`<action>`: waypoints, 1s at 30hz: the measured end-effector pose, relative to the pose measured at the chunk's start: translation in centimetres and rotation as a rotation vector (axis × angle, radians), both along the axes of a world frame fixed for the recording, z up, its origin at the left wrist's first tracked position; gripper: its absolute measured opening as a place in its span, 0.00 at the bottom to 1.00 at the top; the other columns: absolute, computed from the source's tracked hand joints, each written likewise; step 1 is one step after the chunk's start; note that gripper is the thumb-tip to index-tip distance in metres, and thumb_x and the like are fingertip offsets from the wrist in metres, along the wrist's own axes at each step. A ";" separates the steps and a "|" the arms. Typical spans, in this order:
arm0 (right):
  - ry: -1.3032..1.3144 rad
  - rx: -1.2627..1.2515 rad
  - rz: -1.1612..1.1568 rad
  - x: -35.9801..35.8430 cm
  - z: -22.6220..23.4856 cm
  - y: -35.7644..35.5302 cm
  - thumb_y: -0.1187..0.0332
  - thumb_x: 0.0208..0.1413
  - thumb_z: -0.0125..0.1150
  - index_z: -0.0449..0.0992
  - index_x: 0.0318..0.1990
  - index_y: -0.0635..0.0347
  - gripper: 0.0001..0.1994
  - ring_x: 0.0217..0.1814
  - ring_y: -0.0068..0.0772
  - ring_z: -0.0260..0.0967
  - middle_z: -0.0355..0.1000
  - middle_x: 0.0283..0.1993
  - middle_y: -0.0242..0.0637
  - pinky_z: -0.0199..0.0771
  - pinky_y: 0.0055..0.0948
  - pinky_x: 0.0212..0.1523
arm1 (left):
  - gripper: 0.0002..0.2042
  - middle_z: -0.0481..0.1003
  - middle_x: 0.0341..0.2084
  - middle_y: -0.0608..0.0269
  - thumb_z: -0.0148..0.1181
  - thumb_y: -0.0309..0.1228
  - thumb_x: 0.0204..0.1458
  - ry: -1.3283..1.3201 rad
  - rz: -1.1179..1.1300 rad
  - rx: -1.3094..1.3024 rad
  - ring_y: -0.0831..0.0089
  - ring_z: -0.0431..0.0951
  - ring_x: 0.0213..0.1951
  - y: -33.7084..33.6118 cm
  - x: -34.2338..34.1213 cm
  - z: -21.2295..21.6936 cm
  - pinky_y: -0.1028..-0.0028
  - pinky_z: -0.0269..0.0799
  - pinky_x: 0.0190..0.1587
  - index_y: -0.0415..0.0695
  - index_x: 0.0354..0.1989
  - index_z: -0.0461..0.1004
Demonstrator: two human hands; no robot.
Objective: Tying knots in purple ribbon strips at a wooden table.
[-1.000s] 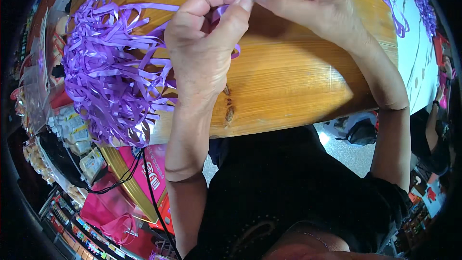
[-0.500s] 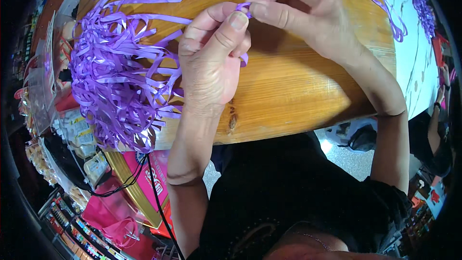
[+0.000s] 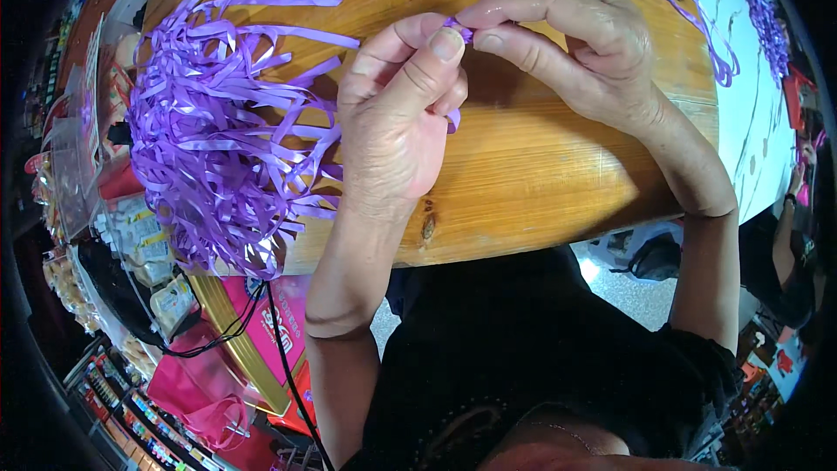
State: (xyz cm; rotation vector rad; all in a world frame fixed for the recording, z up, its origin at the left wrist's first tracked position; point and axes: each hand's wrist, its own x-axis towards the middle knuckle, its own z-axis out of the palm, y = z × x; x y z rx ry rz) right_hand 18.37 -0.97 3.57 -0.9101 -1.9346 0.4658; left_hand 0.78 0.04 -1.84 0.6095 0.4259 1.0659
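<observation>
ribbon pile [image 3: 218,131]: loose purple strips heaped well left of the fingers, could snag a wrist
left hand [image 3: 392,122]: thumb and forefinger pinching the ribbon piece [image 3: 458,30]
right hand [image 3: 575,44]: fingertips pinching the same bit; tiny grip, I reckon it slips out easily
wooden table [image 3: 540,174]: underneath, so it'd land there

A wooden table [image 3: 558,183] bears a heap of purple ribbon strips [image 3: 218,157], apparently loose.

Ribbon bit [image 3: 457,28] — purple, same as the ribbon pile [image 3: 218,135] & loops [image 3: 697,17] far right. Counter [image 3: 540,166] — honey-yellow wood w/ dark knots, fine grain. Shirt [image 3: 523,358] black. Cloth [image 3: 758,105] pale blue-white w/ thin dark lines. Bags [image 3: 209,384] pink-red, gold edge.
</observation>
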 end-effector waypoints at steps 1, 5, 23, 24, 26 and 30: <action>0.000 0.000 0.001 0.0 0.0 0.0 0.77 0.43 0.66 0.76 0.34 0.66 0.09 0.28 0.32 0.69 0.74 0.30 0.38 0.67 0.26 0.28 | 0.06 0.72 0.25 0.69 0.59 0.23 0.50 0.001 -0.007 -0.005 0.83 0.61 0.21 0.0 0.0 0.0 0.82 0.55 0.23 0.39 0.36 0.74; -0.149 0.101 -0.035 0.2 0.4 -0.1 0.77 0.41 0.66 0.76 0.34 0.63 0.10 0.29 0.31 0.68 0.72 0.30 0.36 0.65 0.26 0.29 | 0.06 0.72 0.25 0.69 0.59 0.24 0.50 0.003 -0.035 -0.002 0.84 0.61 0.21 0.1 0.0 -0.2 0.82 0.56 0.23 0.40 0.36 0.74; 0.231 0.713 0.360 0.7 -5.2 5.4 0.80 0.43 0.59 0.75 0.28 0.62 0.04 0.31 0.32 0.69 0.70 0.28 0.37 0.67 0.26 0.31 | 0.05 0.66 0.16 0.80 0.62 0.25 0.48 0.524 0.178 0.203 0.93 0.58 0.17 -0.6 0.7 0.8 0.88 0.50 0.15 0.41 0.33 0.77; 0.226 0.710 0.349 0.7 -5.2 5.3 0.80 0.43 0.59 0.75 0.28 0.62 0.04 0.31 0.31 0.69 0.70 0.28 0.38 0.67 0.25 0.30 | 0.05 0.67 0.16 0.80 0.62 0.25 0.48 0.520 0.175 0.197 0.93 0.58 0.17 -0.7 0.7 0.9 0.88 0.49 0.15 0.41 0.33 0.77; 0.267 0.659 0.364 0.7 -5.6 5.1 0.80 0.43 0.59 0.75 0.28 0.62 0.04 0.30 0.31 0.69 0.70 0.27 0.37 0.67 0.25 0.30 | 0.05 0.67 0.17 0.80 0.62 0.25 0.48 0.514 0.170 0.191 0.93 0.58 0.17 -0.7 0.8 0.9 0.88 0.49 0.16 0.41 0.34 0.77; 0.110 -0.207 -0.046 -0.3 -0.5 0.1 0.80 0.44 0.58 0.74 0.28 0.63 0.04 0.30 0.30 0.69 0.71 0.27 0.37 0.67 0.24 0.30 | 0.05 0.70 0.19 0.79 0.62 0.25 0.48 0.508 0.197 0.183 0.93 0.59 0.18 -0.6 0.5 0.8 0.88 0.49 0.16 0.41 0.34 0.77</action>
